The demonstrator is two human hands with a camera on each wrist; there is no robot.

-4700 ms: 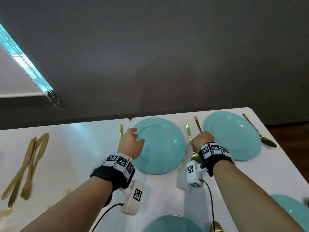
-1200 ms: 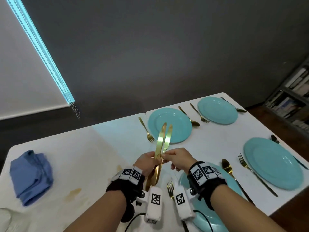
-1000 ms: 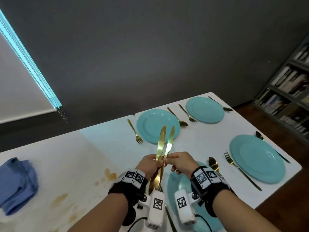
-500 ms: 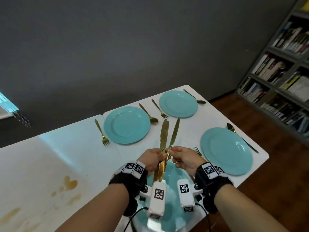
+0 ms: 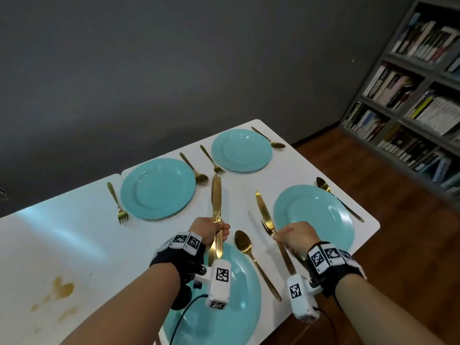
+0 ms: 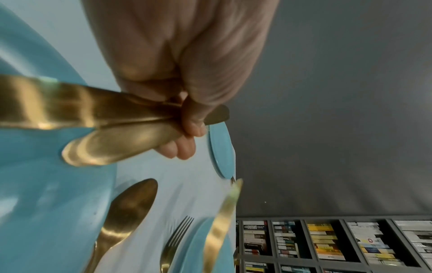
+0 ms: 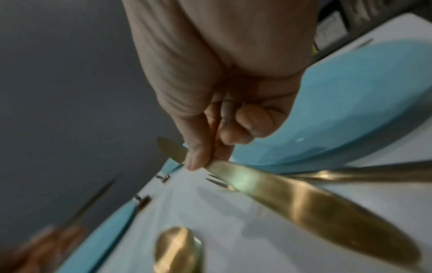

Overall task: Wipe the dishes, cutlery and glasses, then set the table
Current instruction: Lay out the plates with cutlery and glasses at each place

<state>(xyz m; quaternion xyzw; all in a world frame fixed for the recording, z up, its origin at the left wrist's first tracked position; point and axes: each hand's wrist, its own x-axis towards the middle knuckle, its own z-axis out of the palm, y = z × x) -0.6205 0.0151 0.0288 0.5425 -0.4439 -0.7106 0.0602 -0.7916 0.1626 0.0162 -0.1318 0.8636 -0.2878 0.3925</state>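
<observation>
The left hand has its grip closed around the handles of two gold knives, whose long axis runs away from the person, blades pointing to the far side of the surface, above the near plate. The right hand pinches a single gold knife at its middle. This knife is just left of the right-side plate, over the fork there, its tip pointing away and slightly left.
</observation>
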